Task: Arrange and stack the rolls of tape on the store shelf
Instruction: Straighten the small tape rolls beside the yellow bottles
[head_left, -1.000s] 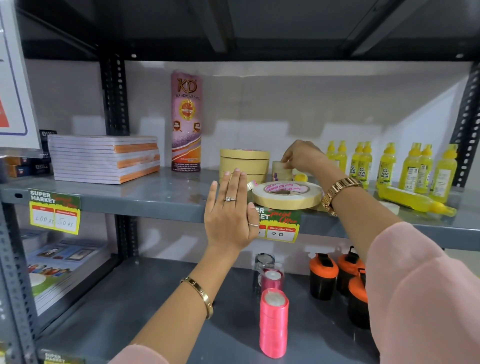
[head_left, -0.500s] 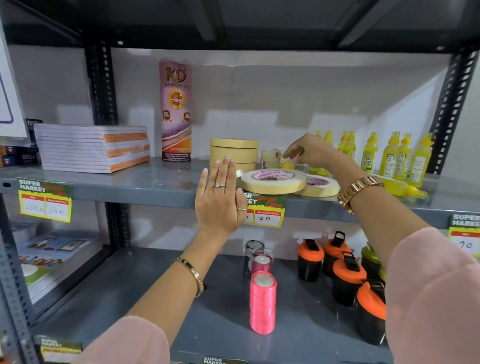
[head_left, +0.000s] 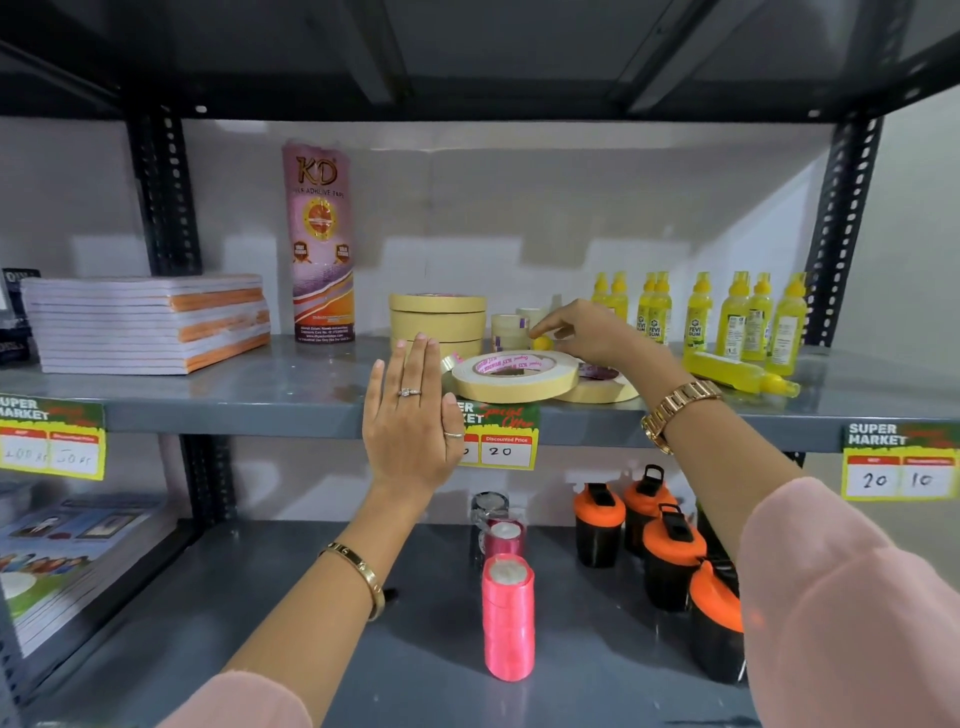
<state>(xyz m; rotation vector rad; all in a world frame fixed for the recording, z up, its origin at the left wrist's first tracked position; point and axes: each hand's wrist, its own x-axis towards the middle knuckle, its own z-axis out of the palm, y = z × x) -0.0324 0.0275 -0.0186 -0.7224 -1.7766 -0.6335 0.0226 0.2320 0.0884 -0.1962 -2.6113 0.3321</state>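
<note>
Your right hand (head_left: 592, 332) has slid rightward, fingers pinched near small clear tape rolls (head_left: 510, 332), hold unclear; left hand (head_left: 410, 421) flat, empty; wide cream tape rolls (head_left: 514, 375) remain unstacked.

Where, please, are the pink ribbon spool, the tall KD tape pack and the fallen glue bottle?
pink ribbon spool (head_left: 508, 623), head view, its side.
tall KD tape pack (head_left: 319, 239), head view, its printed front.
fallen glue bottle (head_left: 732, 366), head view, its body.

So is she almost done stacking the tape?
Not yet. One stack of wide tape rolls already stands at the back. Her right hand is reaching among the small clear rolls behind; her left hand is flat and empty. Two flat rolls at the shelf's front edge still lie loose, overlapping, unstacked.
</note>
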